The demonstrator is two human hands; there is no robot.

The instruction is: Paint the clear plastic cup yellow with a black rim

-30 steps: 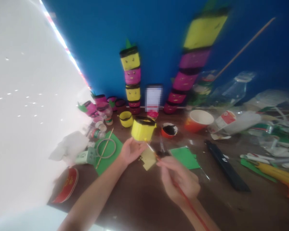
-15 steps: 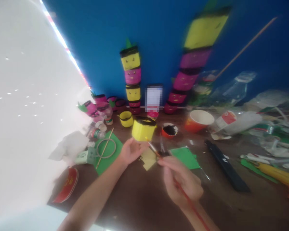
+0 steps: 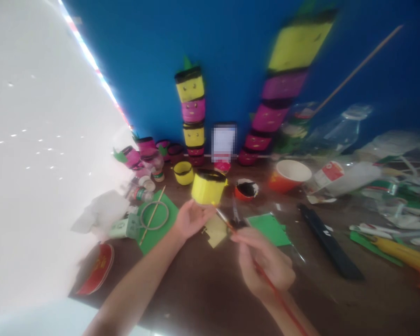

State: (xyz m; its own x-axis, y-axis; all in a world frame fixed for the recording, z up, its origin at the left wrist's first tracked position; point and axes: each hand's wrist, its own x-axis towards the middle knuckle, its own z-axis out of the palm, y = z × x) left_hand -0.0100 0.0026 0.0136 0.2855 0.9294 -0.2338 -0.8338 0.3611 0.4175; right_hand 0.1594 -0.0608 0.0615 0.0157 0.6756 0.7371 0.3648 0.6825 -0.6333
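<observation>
My left hand (image 3: 195,218) holds a yellow cup (image 3: 207,189) with a black rim from below, its fingers closed under the base. In my right hand (image 3: 264,259) is a red-handled paintbrush (image 3: 271,284), gripped like a pen. The brush tip meets or nearly meets the lower edge of the yellow cup; I cannot tell which. Just beyond the hands stands a small red pot (image 3: 245,190) with black inside. A shorter yellow ring-shaped cup (image 3: 184,173) sits left of the held one. Beneath the hands lies a piece of yellow paper (image 3: 216,232).
Green sheets (image 3: 270,228) lie on the brown table (image 3: 196,289). To the right are a white-and-red paper cup (image 3: 290,176), a black bar (image 3: 329,240) and clear plastic bottles (image 3: 350,123). Stacks of painted cups (image 3: 193,112) lean on the blue wall; a grey ring (image 3: 155,228) is left.
Almost nothing differs. The yellow cup appears slightly turned in my left hand, with its small side bump shifted, while the brush stays at its lower edge.
</observation>
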